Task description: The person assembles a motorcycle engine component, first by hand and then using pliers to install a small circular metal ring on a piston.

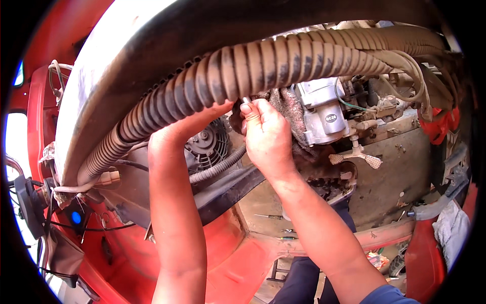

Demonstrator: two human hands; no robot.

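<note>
My right hand (266, 131) is closed on a small silver metal piece (246, 101), with the thumb up against it, just below a thick dusty corrugated hose (273, 63). My left hand (215, 111) reaches in under that hose beside the right; its fingers are mostly hidden. Behind my right hand lies a grimy speckled cloth (296, 129), next to a silver housing (324, 114). A black fan (205, 137) sits below my left hand, with a thinner grey corrugated tube (220, 164) running past it.
A curved panel (88, 91) arches over the work, red body panels (238, 261) surround it, and cables (55, 213) hang at the left. A metal plate (385, 177) with a pedal (367, 161) is at the right. A white cloth (450, 233) hangs at the far right.
</note>
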